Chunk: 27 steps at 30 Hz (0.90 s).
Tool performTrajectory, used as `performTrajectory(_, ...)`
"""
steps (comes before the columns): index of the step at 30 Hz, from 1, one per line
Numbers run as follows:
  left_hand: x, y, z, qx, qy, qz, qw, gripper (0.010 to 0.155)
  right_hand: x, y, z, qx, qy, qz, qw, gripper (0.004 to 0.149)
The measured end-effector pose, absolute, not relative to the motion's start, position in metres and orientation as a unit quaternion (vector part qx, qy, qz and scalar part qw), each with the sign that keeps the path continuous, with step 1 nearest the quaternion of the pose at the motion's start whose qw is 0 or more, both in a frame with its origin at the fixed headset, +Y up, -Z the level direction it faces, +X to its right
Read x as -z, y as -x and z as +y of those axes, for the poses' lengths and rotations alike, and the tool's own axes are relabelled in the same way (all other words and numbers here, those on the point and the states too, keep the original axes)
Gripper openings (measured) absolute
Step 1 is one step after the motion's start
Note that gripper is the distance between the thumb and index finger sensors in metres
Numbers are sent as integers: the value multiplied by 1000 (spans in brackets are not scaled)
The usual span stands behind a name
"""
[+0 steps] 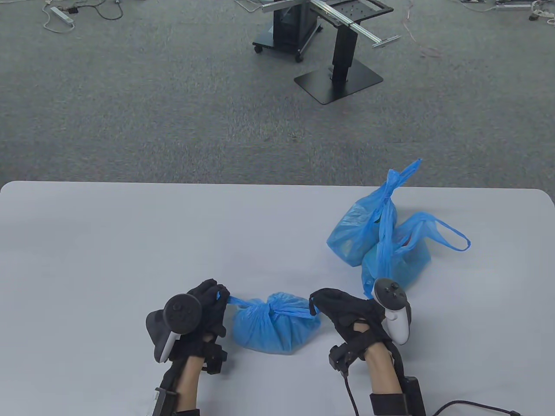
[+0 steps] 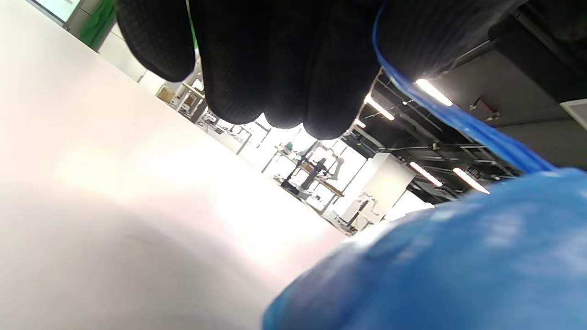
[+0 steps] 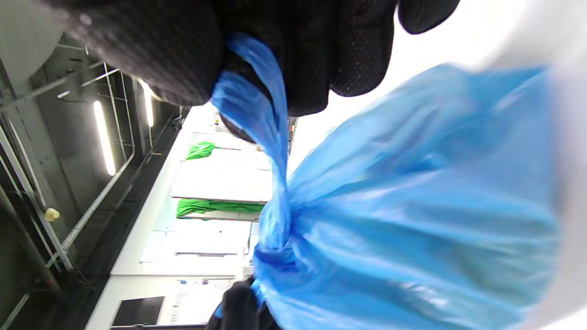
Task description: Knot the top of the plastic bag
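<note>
Fingers: both hands curled, each pinching one handle of the blue bag, pulled taut. Left hand, right hand. Bag: on table, between hands. Knot: formed, apparently being tightened; release remains.

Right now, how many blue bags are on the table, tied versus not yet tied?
Being knotted, a handle in each hand: 1, the near bag, between left hand and right hand
Tied shut: 1, the far bag
Handles loose: 1, the open bag
Total: 3 blue bags
</note>
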State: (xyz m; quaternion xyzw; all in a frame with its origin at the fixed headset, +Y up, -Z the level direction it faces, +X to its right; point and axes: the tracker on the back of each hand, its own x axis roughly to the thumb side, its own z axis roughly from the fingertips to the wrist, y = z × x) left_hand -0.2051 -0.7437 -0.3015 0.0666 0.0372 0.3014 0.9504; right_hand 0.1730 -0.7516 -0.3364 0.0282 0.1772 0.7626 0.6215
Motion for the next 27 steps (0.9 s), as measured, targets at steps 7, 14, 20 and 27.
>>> performTrajectory(7,305,214,-753,-300,-35,54,952,49,339,-188,-763,-775,9,178,607,42)
performTrajectory(14,307,218,-759,-287,-19,63,956,49,340,-194,-763,-782,13,188,594,41)
performTrajectory(20,309,216,-765,-256,-3,69,964,48,340,-200,-768,-788,28,187,585,41)
performTrajectory(27,312,215,-766,-234,1,73,969,49,341,-197,-774,-818,44,197,539,42)
